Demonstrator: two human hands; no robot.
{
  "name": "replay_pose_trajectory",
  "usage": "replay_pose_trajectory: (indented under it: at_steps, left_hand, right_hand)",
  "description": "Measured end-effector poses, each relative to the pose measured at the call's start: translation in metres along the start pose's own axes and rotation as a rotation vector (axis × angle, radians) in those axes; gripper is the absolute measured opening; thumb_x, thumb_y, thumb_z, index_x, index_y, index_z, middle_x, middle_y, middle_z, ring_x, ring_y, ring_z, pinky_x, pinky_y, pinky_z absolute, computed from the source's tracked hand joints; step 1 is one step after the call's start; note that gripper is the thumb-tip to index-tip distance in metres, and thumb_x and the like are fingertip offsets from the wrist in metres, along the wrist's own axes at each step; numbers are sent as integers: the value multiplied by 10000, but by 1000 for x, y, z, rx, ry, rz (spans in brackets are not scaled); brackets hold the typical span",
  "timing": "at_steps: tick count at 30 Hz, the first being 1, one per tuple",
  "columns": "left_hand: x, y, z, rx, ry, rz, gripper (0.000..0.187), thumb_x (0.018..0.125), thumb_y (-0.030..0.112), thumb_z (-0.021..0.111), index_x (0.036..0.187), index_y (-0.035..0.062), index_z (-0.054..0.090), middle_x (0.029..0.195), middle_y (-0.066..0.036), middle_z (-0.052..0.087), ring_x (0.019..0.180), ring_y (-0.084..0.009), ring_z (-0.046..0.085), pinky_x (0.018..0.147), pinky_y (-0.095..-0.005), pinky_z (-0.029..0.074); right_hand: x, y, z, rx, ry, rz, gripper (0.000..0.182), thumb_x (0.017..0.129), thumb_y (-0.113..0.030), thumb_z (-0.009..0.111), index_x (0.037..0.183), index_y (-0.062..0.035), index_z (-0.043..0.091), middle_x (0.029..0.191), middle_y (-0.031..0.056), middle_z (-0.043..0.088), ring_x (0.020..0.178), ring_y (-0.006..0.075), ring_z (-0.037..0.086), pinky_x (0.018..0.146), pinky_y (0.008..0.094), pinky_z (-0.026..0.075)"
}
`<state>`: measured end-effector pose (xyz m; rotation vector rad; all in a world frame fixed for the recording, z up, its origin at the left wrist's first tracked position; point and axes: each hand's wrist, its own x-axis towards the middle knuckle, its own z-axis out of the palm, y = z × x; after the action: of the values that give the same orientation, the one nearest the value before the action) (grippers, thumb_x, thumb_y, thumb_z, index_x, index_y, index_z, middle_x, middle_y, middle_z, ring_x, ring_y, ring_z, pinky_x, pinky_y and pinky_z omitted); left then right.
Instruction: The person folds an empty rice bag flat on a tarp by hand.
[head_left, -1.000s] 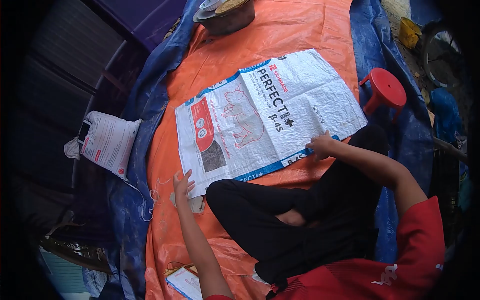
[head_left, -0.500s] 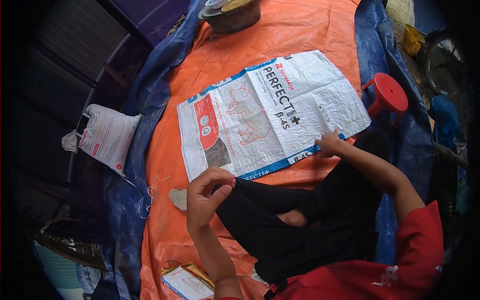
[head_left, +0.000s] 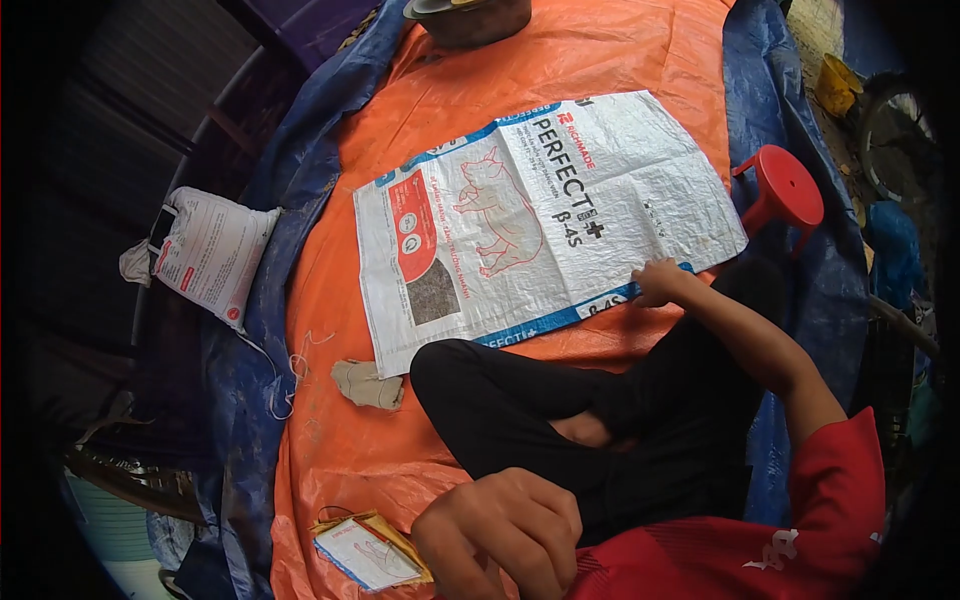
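Since a second ago our left hand (head_left: 505,530) has left the sack's near left corner and come back close to the body; it now hangs low over the knee with the fingers curled into a loose fist, and we see nothing inside it. Our right hand (head_left: 660,281) has stayed where it was, on the near edge of the sack (head_left: 540,220) toward its right corner, fingers bent down onto the blue border; whether they pinch the edge or merely press it flat we cannot tell.

That sack lies flat and empty in the middle of the orange tarp (head_left: 600,50), white with blue trim, a red pig outline and the word PERFECT printed across it. Our crossed legs (head_left: 560,410) in black trousers sit just short of its near edge, one knee touching the border.

Beside the sack's near left corner lies a small scrap (head_left: 368,384) of brownish stuff, with loose string (head_left: 290,372) just left of it. A folded packet (head_left: 368,550) rests at the tarp's near edge, just left of our left hand. Off the tarp's left edge, on the blue sheet (head_left: 300,170), lies a small white bag (head_left: 210,255). A red stool (head_left: 785,190) stands by the right edge, near the sack's right corner. A dark bowl (head_left: 470,15) sits at the far edge.
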<state>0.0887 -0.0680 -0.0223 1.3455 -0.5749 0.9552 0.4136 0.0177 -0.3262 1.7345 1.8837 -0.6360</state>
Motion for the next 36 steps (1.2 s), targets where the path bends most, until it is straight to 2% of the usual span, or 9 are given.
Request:
replay_pose_trajectory:
  at_steps: [9, 12, 15, 18, 24, 28, 30, 33, 36]
  left_hand:
    - [-2, 16, -11, 211, -27, 136, 144, 754, -7, 764, 715, 105, 682, 710, -2, 648, 690, -144, 653, 648, -262, 440]
    - [0, 16, -16, 223, -17, 195, 139, 764, -5, 746, 708, 104, 680, 684, 1, 635, 674, -144, 650, 617, -255, 431]
    - [-7, 11, -3, 285, 157, 245, 150, 768, 2, 727, 682, 110, 669, 657, 15, 619, 641, -131, 640, 599, -252, 420]
    - [7, 14, -16, 239, -11, 225, 168, 763, 14, 723, 651, 120, 656, 628, 32, 598, 609, -118, 627, 590, -250, 410]
    - [18, 21, -5, 245, 94, 270, 138, 773, 16, 713, 682, 110, 669, 666, 14, 613, 616, -128, 630, 595, -269, 433]
    - [13, 35, 2, 441, 108, 128, 70, 795, 47, 722, 773, 106, 690, 716, -1, 631, 657, -140, 648, 619, -284, 447]
    - [6, 46, 7, 587, 75, -17, 76, 810, 71, 730, 872, 105, 703, 780, -14, 652, 730, -155, 671, 665, -292, 466]
    - [-15, 26, 13, 740, 305, -5, 159, 783, 135, 827, 832, 25, 723, 812, -108, 700, 703, -182, 673, 592, -286, 483]
    - [-35, 29, -11, 1124, 429, -393, 225, 773, 95, 807, 958, 22, 701, 881, -105, 698, 786, -194, 688, 679, -291, 532]
  right_hand:
    - [-1, -3, -3, 10, 2, 14, 719, 843, -580, 700, 1336, -65, 603, 1306, 186, 645, 1238, 356, 607, 1033, 567, 431]
    - [-5, -5, -8, 6, -8, 8, 716, 843, -574, 703, 1336, -64, 603, 1314, 187, 641, 1231, 362, 612, 1035, 566, 432]
    - [-3, -4, -7, 10, -14, 5, 713, 845, -574, 702, 1335, -65, 604, 1317, 187, 640, 1224, 369, 617, 1033, 563, 436]
    - [-1, -3, -5, 17, -1, 9, 713, 845, -577, 702, 1334, -68, 606, 1310, 186, 643, 1216, 370, 623, 1030, 557, 442]
    - [1, -1, -5, 6, 42, -21, 699, 838, -569, 706, 1313, -66, 607, 1231, 238, 654, 1151, 404, 643, 967, 542, 486]
    - [-5, -6, -7, -4, 71, -11, 658, 832, -537, 724, 1266, -53, 630, 1243, 251, 637, 1149, 399, 639, 962, 529, 484]
    - [1, -12, 12, -136, 266, -66, 629, 784, -479, 753, 1208, -24, 660, 1215, 240, 634, 1128, 373, 625, 977, 538, 448]
    - [19, -23, 42, -454, 534, -205, 621, 726, -421, 772, 1156, 13, 659, 1151, 228, 636, 1120, 359, 604, 997, 577, 402]
    - [34, -43, 50, -552, 483, -155, 492, 810, -375, 707, 1119, 5, 671, 1107, 241, 643, 1117, 348, 606, 992, 563, 408]
